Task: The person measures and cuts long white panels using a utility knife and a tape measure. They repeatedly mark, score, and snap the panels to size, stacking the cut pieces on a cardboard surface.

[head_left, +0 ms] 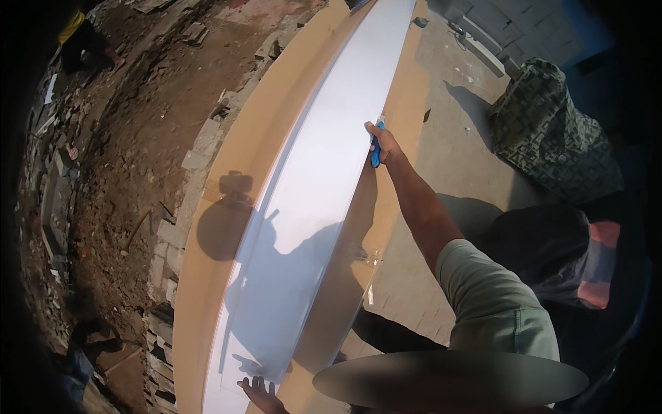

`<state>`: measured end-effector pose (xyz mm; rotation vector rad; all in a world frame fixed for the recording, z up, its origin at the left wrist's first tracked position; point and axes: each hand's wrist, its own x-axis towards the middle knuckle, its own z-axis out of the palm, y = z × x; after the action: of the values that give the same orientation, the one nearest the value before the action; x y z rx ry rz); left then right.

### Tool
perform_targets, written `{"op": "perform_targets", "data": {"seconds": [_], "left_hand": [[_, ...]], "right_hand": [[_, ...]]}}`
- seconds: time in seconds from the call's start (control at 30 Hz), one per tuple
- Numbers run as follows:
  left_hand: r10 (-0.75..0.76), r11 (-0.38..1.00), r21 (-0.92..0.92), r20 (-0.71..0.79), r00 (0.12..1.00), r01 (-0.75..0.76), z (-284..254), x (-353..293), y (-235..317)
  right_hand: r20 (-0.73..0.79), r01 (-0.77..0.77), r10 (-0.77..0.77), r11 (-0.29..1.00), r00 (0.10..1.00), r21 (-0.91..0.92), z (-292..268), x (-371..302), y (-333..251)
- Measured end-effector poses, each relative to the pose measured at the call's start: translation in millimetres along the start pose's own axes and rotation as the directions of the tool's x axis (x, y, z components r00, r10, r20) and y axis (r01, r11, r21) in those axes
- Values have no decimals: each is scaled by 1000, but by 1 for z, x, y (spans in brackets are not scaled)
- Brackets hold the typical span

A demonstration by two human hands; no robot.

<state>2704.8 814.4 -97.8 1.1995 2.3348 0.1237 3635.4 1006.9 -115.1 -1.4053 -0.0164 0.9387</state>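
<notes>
A long white panel (321,138) lies on brown cardboard (238,155), running from near me to the far edge. At least one more white sheet shows beneath its left edge. My right hand (385,143) is at the panel's right edge, about midway along, closed around a blue utility knife (376,155); its blade cannot be made out clearly. Near the panel's close end, my left hand (261,396) has its fingers spread and holds nothing. Whether it touches the panel is hard to tell. My shadow covers the near half of the panel.
Left of the cardboard, a brick edge (200,148) borders rubble-strewn dirt (148,138), where another person (83,41) is partly visible. A camouflage-patterned bag (552,131) and a dark bag with red patches (552,238) stand on the pavement at right. A small dark-blue object (420,23) lies beyond the panel.
</notes>
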Motion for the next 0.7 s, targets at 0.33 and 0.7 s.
{"op": "perform_targets", "data": {"seconds": [0.33,0.7], "left_hand": [[-640,607,-481,176,748,633,-30,27,7],[-304,684,-677,74,950,271,-34,21,14]], "right_hand": [[-16,68,-67,996,998,53,18,54,-5],[-229,103,-232,878,945,-467,34,68,18]]}}
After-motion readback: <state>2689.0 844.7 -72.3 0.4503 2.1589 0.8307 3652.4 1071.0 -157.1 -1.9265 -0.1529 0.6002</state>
